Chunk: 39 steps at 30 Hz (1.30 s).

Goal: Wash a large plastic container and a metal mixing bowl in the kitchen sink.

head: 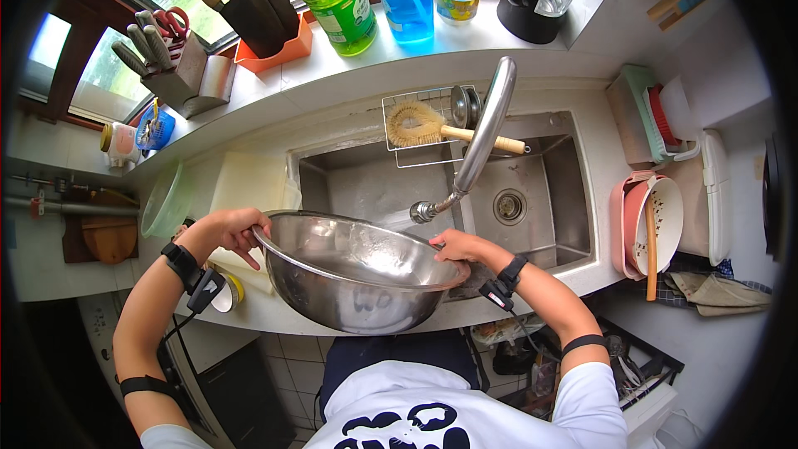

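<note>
A large stainless steel basin point(355, 305) is tilted over the front edge of a double-bowl sink point(349, 181). My left hand point(240, 231) grips its rim at the left, one finger pointing down along the outside. On the opposite side, my right hand point(458, 246) holds the rim with the thumb and fingers. Wet shine shows on the basin's inner wall. The pull-out faucet head point(423, 212) hangs on its hose above the left bowl, just beyond the basin, and what looks like water comes from it towards the left. Part of the left bowl is hidden behind the basin.
A wire rack point(399, 159) with a wooden-handled brush point(414, 125) spans the sink's back under the curved faucet neck point(492, 118). Pink colanders point(626, 231) stand right. A pale cutting board point(249, 181) and a green plastic bowl point(165, 199) are left. Bottles and a knife block point(177, 72) line the sill.
</note>
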Tool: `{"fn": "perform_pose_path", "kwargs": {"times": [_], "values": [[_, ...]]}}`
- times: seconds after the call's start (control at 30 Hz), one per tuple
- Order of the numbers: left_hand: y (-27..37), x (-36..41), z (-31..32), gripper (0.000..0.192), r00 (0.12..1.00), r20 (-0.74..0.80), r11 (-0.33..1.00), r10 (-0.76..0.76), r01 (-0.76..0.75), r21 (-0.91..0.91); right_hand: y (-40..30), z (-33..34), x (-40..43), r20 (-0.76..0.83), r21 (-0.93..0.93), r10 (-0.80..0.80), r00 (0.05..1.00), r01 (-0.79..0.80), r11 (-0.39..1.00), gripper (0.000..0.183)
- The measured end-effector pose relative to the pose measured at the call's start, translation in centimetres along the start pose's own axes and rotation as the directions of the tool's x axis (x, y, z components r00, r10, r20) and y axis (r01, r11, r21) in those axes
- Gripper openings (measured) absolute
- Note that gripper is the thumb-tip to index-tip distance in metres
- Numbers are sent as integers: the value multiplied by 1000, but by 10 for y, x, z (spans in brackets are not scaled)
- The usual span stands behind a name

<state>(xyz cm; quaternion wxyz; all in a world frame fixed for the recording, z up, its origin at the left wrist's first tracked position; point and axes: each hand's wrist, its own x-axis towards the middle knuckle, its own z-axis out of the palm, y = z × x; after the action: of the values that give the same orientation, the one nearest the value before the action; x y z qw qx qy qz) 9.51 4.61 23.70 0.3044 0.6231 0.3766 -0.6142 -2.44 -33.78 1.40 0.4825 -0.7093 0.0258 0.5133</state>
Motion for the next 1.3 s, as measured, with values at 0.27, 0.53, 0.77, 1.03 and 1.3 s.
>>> {"fn": "perform_pose_path", "kwargs": {"times": [0.27, 0.53, 0.77, 1.03, 1.3], "values": [[2, -6, 2, 25, 986, -38, 987, 161, -162, -12, -19, -22, -25, -211, -113, -175, 962, 154, 982, 43], [-9, -4, 2, 24, 991, -43, 991, 129, -128, 27, -13, 3, -15, -88, -91, -99, 991, 91, 992, 48], [2, -6, 7, 23, 967, -60, 969, 247, -246, 36, -15, -23, -27, -254, -112, -163, 953, 138, 984, 43], [-14, -20, 8, 25, 981, -73, 981, 178, -171, 86, 4, 11, -3, -98, -116, -187, 977, 176, 978, 43], [-34, -33, 18, 19, 896, -255, 929, 365, -333, 160, -2, 27, 0, -288, -47, -393, 874, 397, 917, 48]]}}
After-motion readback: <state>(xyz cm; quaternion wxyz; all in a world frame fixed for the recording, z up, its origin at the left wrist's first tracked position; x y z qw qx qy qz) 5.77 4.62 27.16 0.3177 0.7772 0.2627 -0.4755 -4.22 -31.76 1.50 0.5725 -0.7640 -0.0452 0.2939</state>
